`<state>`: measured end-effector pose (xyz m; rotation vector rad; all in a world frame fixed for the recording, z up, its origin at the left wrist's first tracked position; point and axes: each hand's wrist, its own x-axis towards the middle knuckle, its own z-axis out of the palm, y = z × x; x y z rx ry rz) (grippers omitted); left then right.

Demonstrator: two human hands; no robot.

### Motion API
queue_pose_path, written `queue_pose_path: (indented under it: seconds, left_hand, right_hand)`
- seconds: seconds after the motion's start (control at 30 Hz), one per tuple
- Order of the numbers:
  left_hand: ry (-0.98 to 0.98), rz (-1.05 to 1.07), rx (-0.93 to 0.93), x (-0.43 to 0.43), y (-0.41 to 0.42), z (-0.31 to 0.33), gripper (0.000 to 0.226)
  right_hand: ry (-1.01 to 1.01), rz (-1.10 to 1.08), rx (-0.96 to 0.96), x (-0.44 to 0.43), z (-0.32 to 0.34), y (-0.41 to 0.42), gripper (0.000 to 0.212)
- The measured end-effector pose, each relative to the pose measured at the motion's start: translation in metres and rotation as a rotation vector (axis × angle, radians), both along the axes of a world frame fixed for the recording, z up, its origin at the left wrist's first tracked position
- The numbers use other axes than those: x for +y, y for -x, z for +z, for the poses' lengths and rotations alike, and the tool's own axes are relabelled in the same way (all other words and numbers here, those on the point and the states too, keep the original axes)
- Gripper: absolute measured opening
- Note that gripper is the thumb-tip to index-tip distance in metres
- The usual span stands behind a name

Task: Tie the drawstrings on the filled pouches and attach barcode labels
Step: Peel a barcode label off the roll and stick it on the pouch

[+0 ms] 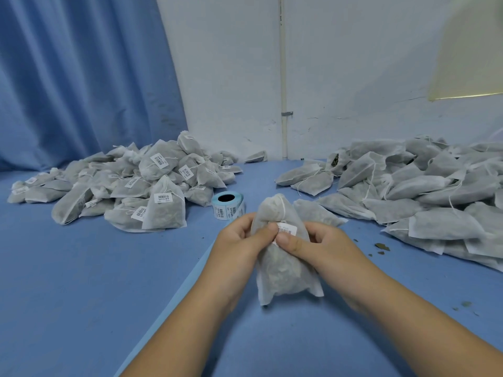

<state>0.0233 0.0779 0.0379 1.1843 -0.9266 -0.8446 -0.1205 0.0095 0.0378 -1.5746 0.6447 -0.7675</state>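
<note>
Blue sheeting is spread over the whole worktop (81, 281). A blue curtain (68, 77) is hung at the back left, and a scuffed white wall (353, 63) is seen behind, with a thin pipe (283, 77) fixed down it. A pale yellow sheet (468, 50) is seen at the upper right.

In the head view, one pouch (283, 276) is held upright at the near middle of the worktop, between both hands; whether its base rests on the sheeting cannot be told. It is made of thin, white, half-transparent fabric, through which a grey-green crumbly filling can be made out. It is bulged at the middle, its bottom corners are flared outward, and its neck is gathered to a point, where a white drawstring (283, 208) is wound. A small white label (287, 229) printed with a barcode is laid across its upper front.

The left hand (239, 240) is wrapped round the pouch's left side, its grip clamped on the fabric, with the thumb pressed at the label's left end. The right hand (324, 243) is clamped round the right side likewise, its thumb laid on the label's lower edge.

Just behind the hands, a roll of labels (227, 206) on blue backing is set on the worktop. A heap of labelled pouches (122, 186) is piled at the left, and a heap of unlabelled pouches (422, 191) with loose strings at the right. Brown crumbs (381, 246) are scattered near the right heap.
</note>
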Motion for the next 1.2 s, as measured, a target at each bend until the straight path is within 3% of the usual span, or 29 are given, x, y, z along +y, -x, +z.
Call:
queue_pose_path:
  seconds: [0.2,0.47,0.63,0.83,1.1,1.2]
  left_hand:
    - [0.005,-0.005,-0.052,0.000,-0.002,-0.002,0.017]
    - [0.010,-0.086,-0.087,-0.001,-0.003,-0.004,0.035]
    - [-0.004,-0.142,-0.120,-0.002,-0.005,-0.006,0.040]
    - [-0.020,-0.134,-0.064,-0.002,-0.003,-0.006,0.042]
    - [0.023,0.092,0.160,-0.005,-0.005,-0.004,0.021]
    - [0.040,0.170,0.207,-0.007,-0.008,-0.002,0.020]
  right_hand:
    - [0.011,-0.022,-0.033,-0.001,0.000,0.001,0.032]
    - [-0.031,-0.101,-0.018,-0.001,0.000,0.001,0.051]
    - [-0.063,-0.146,-0.024,-0.001,0.001,0.001,0.039]
    - [0.028,-0.176,0.022,0.001,-0.001,-0.001,0.053]
    - [0.039,0.038,0.045,0.010,0.000,-0.005,0.019]
    - [0.074,0.088,0.082,0.012,0.001,-0.008,0.023]
